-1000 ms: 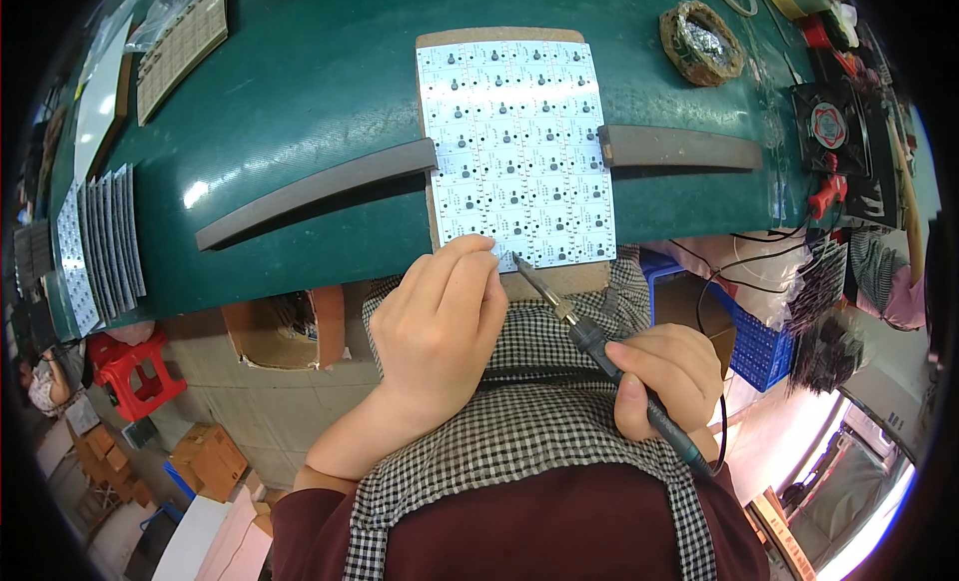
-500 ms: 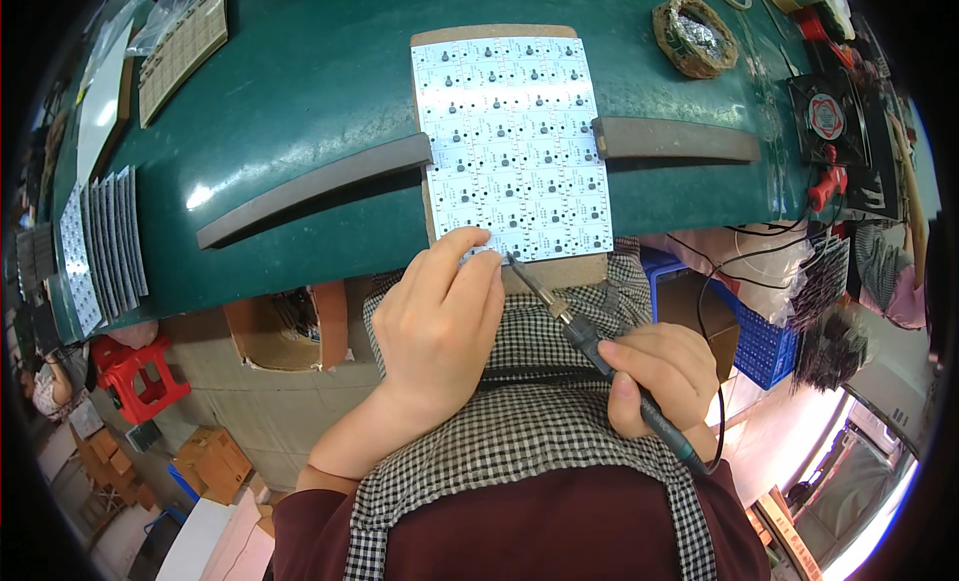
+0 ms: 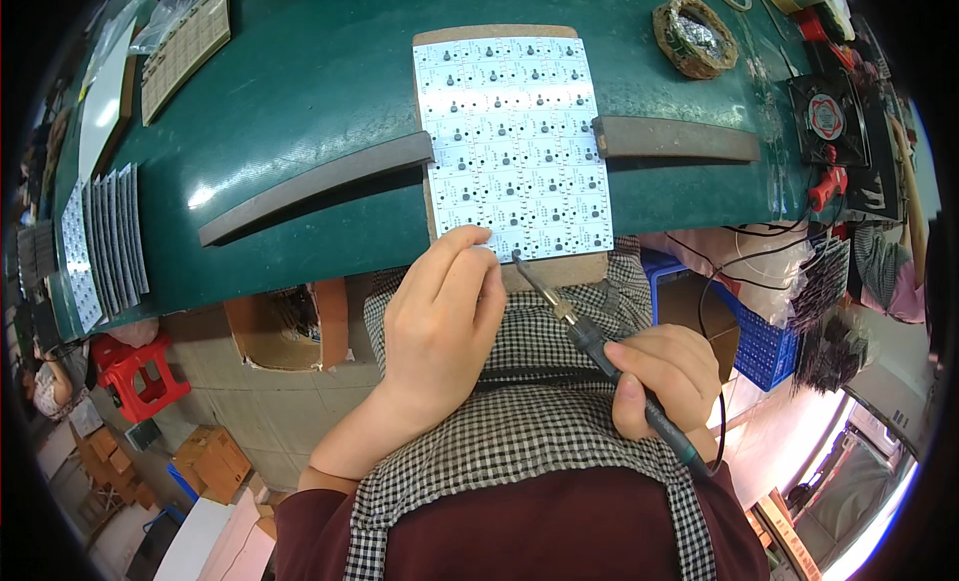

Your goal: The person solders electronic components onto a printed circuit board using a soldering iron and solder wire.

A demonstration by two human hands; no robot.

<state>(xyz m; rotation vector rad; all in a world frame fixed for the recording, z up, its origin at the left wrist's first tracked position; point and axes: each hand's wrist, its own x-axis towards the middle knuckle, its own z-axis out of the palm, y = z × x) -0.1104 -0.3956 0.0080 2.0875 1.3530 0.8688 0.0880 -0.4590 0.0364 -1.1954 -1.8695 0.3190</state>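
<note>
A white circuit board panel (image 3: 519,131) with rows of small black parts lies on a brown backing board (image 3: 559,272) at the table's near edge. My right hand (image 3: 666,379) is closed round the handle of a soldering iron (image 3: 589,338). The iron's tip meets the panel's near edge, close to a black part there. At the panel's lower left corner rests my left hand (image 3: 440,316), its fingers bent and pinched together. Whatever those fingertips hold, if anything, is hidden.
Dark bars (image 3: 320,186) flank the panel on the green table (image 3: 300,71). Upright boards (image 3: 110,241) stand in a row at the left. A round container of silvery material (image 3: 696,36) sits far right, near a black fan (image 3: 827,116). The iron's cable (image 3: 721,401) hangs at right.
The iron's tip has shifted slightly right along the panel's near edge. My left hand has stayed nearly in place, and the panel has barely moved.
</note>
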